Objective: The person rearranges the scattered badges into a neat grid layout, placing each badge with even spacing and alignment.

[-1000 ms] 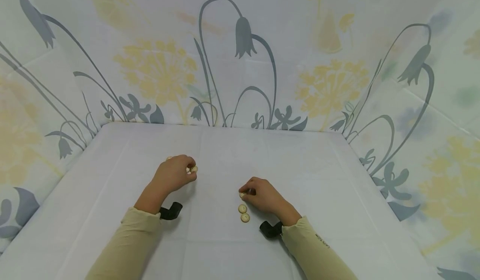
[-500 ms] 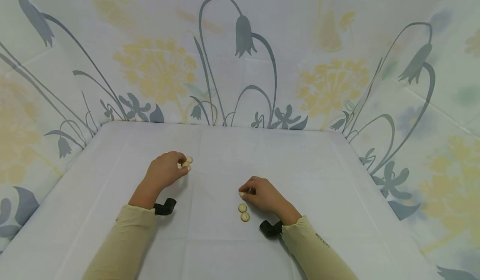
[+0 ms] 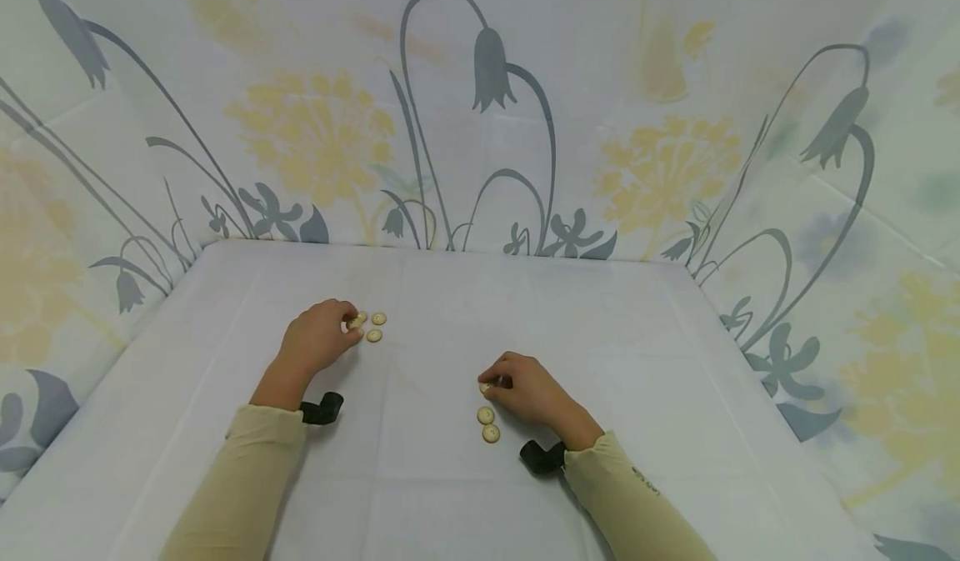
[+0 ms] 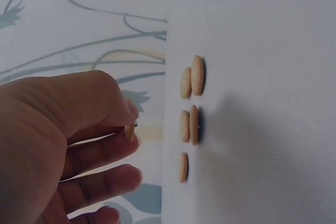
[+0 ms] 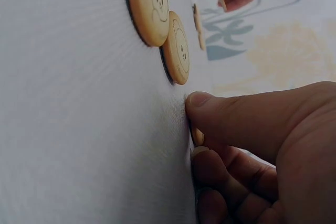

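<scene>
My left hand (image 3: 315,338) pinches a small round biscuit (image 4: 129,131) between thumb and index finger, raised above the white table, with the other fingers loosely bent. Close beyond its fingertips, several more biscuits (image 3: 378,318) lie flat on the cloth, some of them side by side. On the right, my right hand (image 3: 527,390) is low over the table, its thumb and fingers around another biscuit (image 5: 197,135), partly hidden by them. Two pale biscuits with a printed animal face, one (image 5: 178,48) touching the other (image 5: 149,6), lie just nearer than that hand.
A white cloth (image 3: 435,461) covers the table, reaching back to a flower-printed hanging sheet (image 3: 487,152). Similar sheets stand at both sides. Black wrist-worn devices (image 3: 322,409) stick out from under both beige sleeves (image 3: 240,478).
My left hand has moved left and slightly farther back with a biscuit pinched, uncovering more biscuits on the table. The right hand keeps its place.
</scene>
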`<state>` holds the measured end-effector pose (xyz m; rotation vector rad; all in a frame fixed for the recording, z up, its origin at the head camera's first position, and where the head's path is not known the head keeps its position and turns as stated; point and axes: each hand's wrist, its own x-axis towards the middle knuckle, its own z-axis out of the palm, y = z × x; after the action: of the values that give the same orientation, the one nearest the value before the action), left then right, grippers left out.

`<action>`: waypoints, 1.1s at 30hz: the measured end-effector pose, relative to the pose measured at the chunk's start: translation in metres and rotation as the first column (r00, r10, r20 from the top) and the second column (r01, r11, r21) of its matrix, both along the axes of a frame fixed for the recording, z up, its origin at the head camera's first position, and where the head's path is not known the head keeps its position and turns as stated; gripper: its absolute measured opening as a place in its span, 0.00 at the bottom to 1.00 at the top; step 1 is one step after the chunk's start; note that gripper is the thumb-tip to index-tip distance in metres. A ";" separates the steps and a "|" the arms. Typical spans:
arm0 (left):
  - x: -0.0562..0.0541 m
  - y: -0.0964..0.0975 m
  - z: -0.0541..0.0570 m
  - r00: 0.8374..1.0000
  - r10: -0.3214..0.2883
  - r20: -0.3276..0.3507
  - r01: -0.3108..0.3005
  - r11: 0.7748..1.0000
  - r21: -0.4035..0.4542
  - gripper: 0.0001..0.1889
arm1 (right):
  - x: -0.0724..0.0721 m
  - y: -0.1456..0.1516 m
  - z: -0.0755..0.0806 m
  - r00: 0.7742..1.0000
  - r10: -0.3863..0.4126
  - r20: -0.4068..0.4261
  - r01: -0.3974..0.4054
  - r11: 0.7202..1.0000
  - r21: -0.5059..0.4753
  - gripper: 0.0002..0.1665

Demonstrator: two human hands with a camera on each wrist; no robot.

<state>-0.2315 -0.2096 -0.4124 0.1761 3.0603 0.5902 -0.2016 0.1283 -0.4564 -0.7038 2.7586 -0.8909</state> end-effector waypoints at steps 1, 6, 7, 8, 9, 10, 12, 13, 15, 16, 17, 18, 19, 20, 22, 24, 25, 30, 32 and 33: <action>-0.001 -0.001 -0.001 1.000 0.003 0.005 -0.003 1.000 -0.001 0.19 | 0.000 0.000 0.000 1.000 -0.002 0.004 0.002 1.000 -0.002 0.12; -0.003 -0.005 -0.005 0.999 0.032 0.008 -0.032 0.999 -0.011 0.19 | 0.000 0.000 0.000 1.000 -0.005 0.000 0.005 1.000 -0.001 0.11; -0.003 -0.005 -0.006 0.999 0.036 0.005 -0.036 0.999 -0.014 0.18 | -0.001 -0.001 0.000 1.000 -0.007 0.001 0.007 1.000 0.000 0.11; -0.003 -0.006 -0.006 0.999 0.040 0.001 -0.040 0.999 -0.016 0.18 | -0.001 -0.001 0.000 1.000 -0.006 -0.002 0.006 1.000 0.002 0.11; -0.003 -0.007 -0.007 0.999 0.043 -0.001 -0.043 0.999 -0.019 0.17 | -0.001 -0.001 0.000 1.000 -0.006 -0.001 0.006 1.000 0.002 0.11; -0.004 -0.007 -0.008 0.999 0.046 -0.003 -0.046 0.999 -0.022 0.17 | -0.001 -0.001 0.000 1.000 -0.006 0.000 0.006 1.000 0.001 0.11; -0.004 -0.009 -0.009 0.999 0.049 -0.001 -0.049 0.998 -0.027 0.17 | -0.001 -0.001 0.000 1.000 0.000 -0.007 0.000 1.000 -0.001 0.11; -0.005 -0.009 -0.010 0.999 0.050 0.000 -0.050 0.998 -0.027 0.17 | -0.001 0.000 0.000 1.000 0.001 -0.010 -0.001 1.000 -0.003 0.11; -0.005 -0.010 -0.011 0.998 0.055 0.005 -0.054 0.998 -0.030 0.17 | -0.001 0.000 0.000 1.000 0.001 -0.014 -0.001 1.000 -0.002 0.11; -0.006 -0.011 -0.012 0.998 0.056 0.005 -0.056 0.998 -0.031 0.17 | -0.001 0.000 0.000 1.000 0.001 -0.016 -0.001 1.000 0.000 0.11; -0.006 -0.012 -0.014 0.998 0.057 0.008 -0.057 0.998 -0.031 0.18 | 0.000 -0.001 0.000 1.000 0.001 -0.019 -0.001 1.000 0.001 0.11; -0.006 -0.012 -0.015 0.998 0.059 0.010 -0.059 0.998 -0.029 0.18 | 0.000 -0.001 0.000 1.000 -0.003 -0.017 0.003 1.000 0.001 0.11; -0.007 -0.013 -0.016 0.998 0.061 0.012 -0.061 0.998 -0.027 0.18 | 0.000 -0.001 0.000 1.000 -0.005 -0.017 0.005 1.000 0.002 0.11; -0.007 -0.013 -0.017 0.998 0.064 0.015 -0.064 0.998 -0.026 0.18 | 0.000 -0.001 0.000 1.000 -0.004 -0.019 0.005 1.000 0.003 0.11; -0.008 -0.014 -0.018 0.997 0.072 0.024 -0.072 0.997 -0.025 0.18 | 0.000 -0.001 0.000 1.000 -0.008 -0.017 0.009 1.000 0.005 0.11; -0.008 -0.015 -0.019 0.996 0.082 0.033 -0.082 0.996 -0.023 0.18 | 0.001 -0.001 0.000 1.000 -0.011 -0.017 0.011 1.000 0.009 0.11; -0.008 -0.015 -0.019 0.996 0.087 0.037 -0.086 0.996 -0.023 0.18 | 0.001 -0.001 0.000 1.000 -0.012 -0.018 0.012 1.000 0.011 0.11; -0.008 -0.017 -0.020 0.993 0.102 0.055 -0.101 0.995 -0.023 0.18 | 0.002 0.000 0.000 1.000 -0.012 -0.015 0.012 1.000 0.010 0.11; -0.008 -0.017 -0.020 0.993 0.105 0.060 -0.103 0.994 -0.031 0.18 | 0.002 0.000 0.000 1.000 -0.009 -0.015 0.010 1.000 0.010 0.11; -0.008 -0.018 -0.020 0.992 0.106 0.063 -0.104 0.994 -0.035 0.18 | 0.002 0.000 0.000 1.000 -0.009 -0.014 0.009 1.000 0.011 0.11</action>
<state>-0.2394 -0.2271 -0.4329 -0.0055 3.0284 0.5405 -0.1998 0.1281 -0.4564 -0.6984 2.7789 -0.8755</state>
